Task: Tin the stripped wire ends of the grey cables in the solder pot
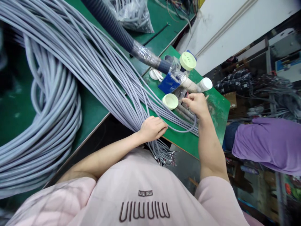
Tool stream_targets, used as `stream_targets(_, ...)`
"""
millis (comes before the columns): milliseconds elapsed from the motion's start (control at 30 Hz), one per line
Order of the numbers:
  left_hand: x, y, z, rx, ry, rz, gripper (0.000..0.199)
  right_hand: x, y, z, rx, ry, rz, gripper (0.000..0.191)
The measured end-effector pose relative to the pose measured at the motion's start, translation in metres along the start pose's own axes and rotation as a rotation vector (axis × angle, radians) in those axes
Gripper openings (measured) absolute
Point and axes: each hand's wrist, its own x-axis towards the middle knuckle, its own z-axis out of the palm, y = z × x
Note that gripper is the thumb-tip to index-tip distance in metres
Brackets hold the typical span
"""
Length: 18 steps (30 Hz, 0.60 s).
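Long grey cables [94,75] run in a thick bundle from the upper left to the green board on the right. My left hand [153,128] lies over the bundle near the board's front edge, its fingers curled round some of the cables. Over the board, my right hand [196,104] pinches the end of one grey cable [181,130], which loops below the wrist; thin coloured wires show at the fingertips. Just left of those fingers stands a pale yellow-green round container [170,101]. Stripped cable ends [166,153] hang below my left hand.
A dark ribbed hose [113,26] reaches a blue box [169,83] on the board. Behind it are a green-lidded jar [187,61] and a white jar [206,84]. Coiled cables [51,125] fill the left. A person in purple [268,144] is at the right.
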Motion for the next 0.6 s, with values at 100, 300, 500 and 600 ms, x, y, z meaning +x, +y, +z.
stream_targets(100, 0.001, 0.001, -0.001, 0.001, 0.015, 0.007, 0.018, -0.007, 0.024, -0.009, 0.081, 0.042, 0.038, 0.033)
stream_targets(300, 0.002, 0.002, -0.002, 0.018, 0.000, 0.006, 0.018, -0.012, 0.065, -0.004, 0.110, 0.160, 0.142, 0.029)
stream_targets(500, 0.003, 0.002, -0.002, 0.024, -0.002, 0.007, 0.016, -0.004, 0.084, 0.001, 0.026, 0.197, 0.275, 0.028)
stream_targets(600, 0.003, 0.003, -0.003, 0.029, 0.006, 0.006, 0.016, 0.001, 0.087, 0.000, -0.040, 0.175, 0.296, 0.027)
